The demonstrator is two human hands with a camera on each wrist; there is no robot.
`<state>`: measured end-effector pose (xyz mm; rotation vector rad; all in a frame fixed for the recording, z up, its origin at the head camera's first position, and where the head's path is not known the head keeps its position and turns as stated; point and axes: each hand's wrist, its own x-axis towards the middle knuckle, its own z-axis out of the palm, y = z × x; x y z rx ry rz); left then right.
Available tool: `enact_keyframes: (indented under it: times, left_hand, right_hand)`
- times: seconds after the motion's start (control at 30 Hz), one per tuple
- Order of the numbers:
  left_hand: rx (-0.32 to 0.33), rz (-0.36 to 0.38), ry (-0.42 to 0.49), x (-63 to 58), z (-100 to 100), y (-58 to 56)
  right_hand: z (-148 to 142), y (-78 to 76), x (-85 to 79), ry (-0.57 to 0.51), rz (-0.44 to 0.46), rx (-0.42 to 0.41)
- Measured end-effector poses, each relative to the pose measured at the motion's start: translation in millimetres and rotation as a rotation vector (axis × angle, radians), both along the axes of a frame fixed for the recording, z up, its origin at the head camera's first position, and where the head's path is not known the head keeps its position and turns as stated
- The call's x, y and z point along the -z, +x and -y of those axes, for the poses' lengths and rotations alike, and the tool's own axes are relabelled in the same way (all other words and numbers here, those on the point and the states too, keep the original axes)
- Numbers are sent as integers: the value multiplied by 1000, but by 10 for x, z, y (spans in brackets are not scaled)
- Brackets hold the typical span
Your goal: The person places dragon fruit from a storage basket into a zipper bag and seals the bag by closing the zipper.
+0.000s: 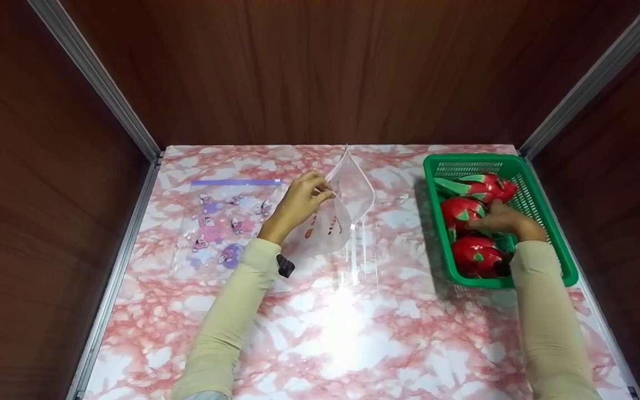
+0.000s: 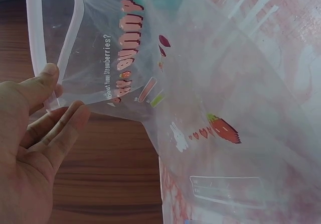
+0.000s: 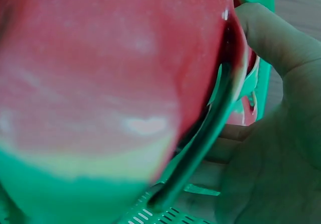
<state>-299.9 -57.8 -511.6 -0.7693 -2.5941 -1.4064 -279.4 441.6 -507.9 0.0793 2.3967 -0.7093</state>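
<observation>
A clear zip bag (image 1: pixel 328 222) printed with a strawberry and a bunny stands with its mouth spread apart. My left hand (image 1: pixel 303 197) pinches the rim of that mouth between thumb and fingers, as the left wrist view (image 2: pixel 45 128) also shows. On the right, a green basket (image 1: pixel 567 266) holds dragon fruits. My right hand (image 1: pixel 500 219) reaches into it and grips the middle dragon fruit (image 1: pixel 459 214), its thumb across the near side; its other fingers are partly hidden. Nearest the wrist lies another dragon fruit (image 1: pixel 475 256), large in the right wrist view (image 3: pixel 100 83).
At the back of the basket lies one more dragon fruit (image 1: pixel 489 188) with green leaf tips. A second clear zip bag (image 1: pixel 186 250), with a purple zip strip and cartoon prints, lies flat on the left. Brown wood-look panels (image 1: pixel 320 72) enclose the marbled tabletop (image 1: pixel 398 333).
</observation>
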Motion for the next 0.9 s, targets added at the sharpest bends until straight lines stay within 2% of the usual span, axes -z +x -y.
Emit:
enact_keyframes:
  times: [0.2,0.3,0.53,0.77,0.9]
  left_hand:
    - [-3,15,-2,-8,-1,4]
    - [1,23,0,-13,-9,4]
    - [-3,10,-8,-11,-19,-6]
    - [-3,7,-14,-12,-25,-8]
    - [2,11,-15,-14,-30,-9]
  right_hand:
    - [47,13,20,30,-106,-30]
    - [53,15,21,29,-120,-17]
    - [27,16,-9,41,-101,4]
    - [11,-1,0,-13,-10,21]
    - [11,1,17,-28,-15,22]
